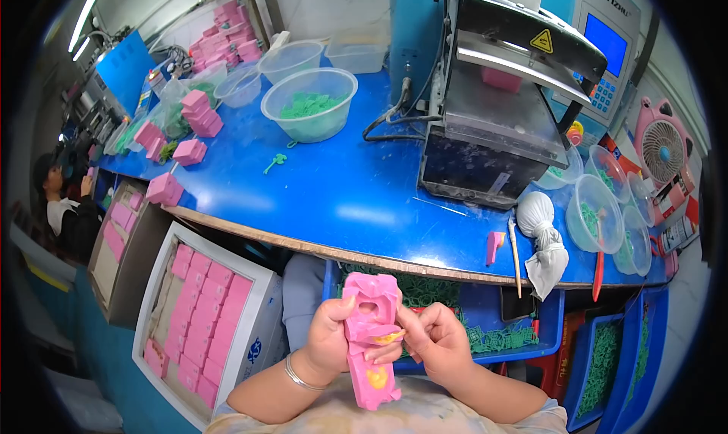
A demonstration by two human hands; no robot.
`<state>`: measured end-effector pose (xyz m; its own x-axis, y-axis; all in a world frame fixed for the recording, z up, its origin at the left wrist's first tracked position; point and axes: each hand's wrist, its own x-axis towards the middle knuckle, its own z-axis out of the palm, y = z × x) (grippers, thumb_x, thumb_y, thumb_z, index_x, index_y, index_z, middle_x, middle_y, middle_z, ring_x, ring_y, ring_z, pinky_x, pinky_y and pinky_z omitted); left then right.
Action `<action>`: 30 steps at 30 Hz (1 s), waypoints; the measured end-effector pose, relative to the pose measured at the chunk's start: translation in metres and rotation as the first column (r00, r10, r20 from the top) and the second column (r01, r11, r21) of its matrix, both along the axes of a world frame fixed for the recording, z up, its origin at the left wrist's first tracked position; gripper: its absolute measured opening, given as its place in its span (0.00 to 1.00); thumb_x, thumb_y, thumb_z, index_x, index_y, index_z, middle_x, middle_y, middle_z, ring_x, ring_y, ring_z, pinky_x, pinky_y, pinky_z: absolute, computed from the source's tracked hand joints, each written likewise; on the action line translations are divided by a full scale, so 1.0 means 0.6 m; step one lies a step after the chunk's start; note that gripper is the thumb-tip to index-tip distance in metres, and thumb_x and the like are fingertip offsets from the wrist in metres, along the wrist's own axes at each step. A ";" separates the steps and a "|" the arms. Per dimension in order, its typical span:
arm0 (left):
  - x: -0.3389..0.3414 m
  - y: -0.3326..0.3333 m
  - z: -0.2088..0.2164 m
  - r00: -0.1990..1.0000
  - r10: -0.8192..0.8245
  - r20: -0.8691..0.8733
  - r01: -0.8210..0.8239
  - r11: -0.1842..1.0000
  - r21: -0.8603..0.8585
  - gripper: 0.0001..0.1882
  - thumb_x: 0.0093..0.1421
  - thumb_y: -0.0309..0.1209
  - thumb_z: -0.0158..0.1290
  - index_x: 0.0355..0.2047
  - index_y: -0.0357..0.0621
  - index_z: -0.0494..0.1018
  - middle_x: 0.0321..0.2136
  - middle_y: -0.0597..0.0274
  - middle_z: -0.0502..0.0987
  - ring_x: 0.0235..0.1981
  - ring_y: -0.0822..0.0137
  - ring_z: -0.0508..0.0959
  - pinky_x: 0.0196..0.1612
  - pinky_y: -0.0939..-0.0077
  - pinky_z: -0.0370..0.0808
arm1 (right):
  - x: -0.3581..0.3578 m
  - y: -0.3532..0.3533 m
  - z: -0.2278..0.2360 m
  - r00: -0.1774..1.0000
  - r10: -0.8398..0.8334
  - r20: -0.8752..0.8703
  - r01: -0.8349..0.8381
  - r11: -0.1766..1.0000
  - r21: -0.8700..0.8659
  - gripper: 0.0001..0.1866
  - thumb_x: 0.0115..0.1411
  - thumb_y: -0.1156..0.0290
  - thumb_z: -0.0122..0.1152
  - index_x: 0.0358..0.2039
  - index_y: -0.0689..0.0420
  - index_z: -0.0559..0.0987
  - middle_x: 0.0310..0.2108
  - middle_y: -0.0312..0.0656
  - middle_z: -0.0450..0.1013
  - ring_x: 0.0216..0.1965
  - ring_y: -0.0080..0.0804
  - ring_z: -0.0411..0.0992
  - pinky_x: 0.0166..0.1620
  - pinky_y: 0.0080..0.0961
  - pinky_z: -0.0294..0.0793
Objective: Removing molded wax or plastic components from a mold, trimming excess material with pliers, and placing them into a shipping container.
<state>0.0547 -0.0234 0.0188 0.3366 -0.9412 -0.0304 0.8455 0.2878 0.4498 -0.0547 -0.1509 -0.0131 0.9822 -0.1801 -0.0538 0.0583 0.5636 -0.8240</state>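
So the big blue table takes up most of the view, with a black and grey machine sitting on its far right side. Down at the near left there's a white box packed with rows of pink blocks, and a darker box further left has a few more in it. Far side of the table, a clear bowl holds green bits, with an emptier clear bowl just behind it. Over on the right, a few small clear bowls have green pieces too, and blue bins under the table edge are full of green parts. Near centre, both hands are up close together: the left hand is curled around a pink mold from its left, the right hand pinches it from the right, fingertips at a yellow bit in the middle.
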 end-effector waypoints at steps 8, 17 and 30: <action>-0.001 0.001 -0.021 0.997 0.010 0.075 -0.008 1.000 -0.026 0.27 0.53 0.51 0.44 0.40 0.37 0.62 0.30 0.43 0.73 0.12 0.71 0.64 0.18 0.74 0.66 | 0.013 -0.035 0.057 0.931 -0.048 0.362 0.331 0.526 -0.783 0.16 0.48 0.76 0.64 0.39 0.58 0.73 0.28 0.38 0.71 0.21 0.25 0.66 0.23 0.22 0.65; -0.018 -0.005 0.010 0.783 -0.061 0.619 -0.157 0.944 0.291 0.28 0.52 0.33 0.57 0.50 0.38 0.59 0.41 0.58 0.69 0.41 0.72 0.69 0.45 0.76 0.68 | 0.021 -0.047 0.081 0.934 0.031 0.355 0.283 0.542 -0.792 0.07 0.48 0.70 0.64 0.26 0.58 0.76 0.23 0.41 0.71 0.21 0.37 0.69 0.25 0.29 0.68; -0.003 0.010 -0.036 0.776 0.105 0.622 -0.250 0.957 0.150 0.18 0.60 0.38 0.51 0.41 0.34 0.66 0.29 0.54 0.72 0.23 0.74 0.70 0.28 0.78 0.71 | 0.001 -0.133 0.119 0.712 -0.226 0.665 0.570 -0.366 -0.736 0.18 0.44 0.65 0.66 0.33 0.61 0.73 0.29 0.44 0.70 0.30 0.40 0.70 0.34 0.35 0.68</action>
